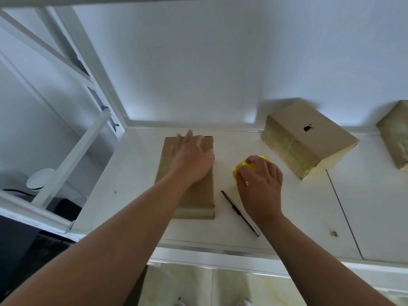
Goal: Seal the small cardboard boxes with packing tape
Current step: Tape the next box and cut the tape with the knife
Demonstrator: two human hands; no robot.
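Left hand [192,160], grip spread flat, presses on the flat cardboard box [194,199] mid-counter [298,206]. Right hand [260,184], grip curled round the yellow tape roll [239,170], just right of it. Utility knife [240,214] lies btwn box & right wrist. Taped box w/ apple logo [309,140] sits farther right.

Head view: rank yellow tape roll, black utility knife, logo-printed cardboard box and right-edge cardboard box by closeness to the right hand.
1. Yellow tape roll, gripped by the right hand.
2. Black utility knife, beside the wrist, nearer the person.
3. Logo-printed cardboard box, farther back on the right.
4. Right-edge cardboard box, farthest right.
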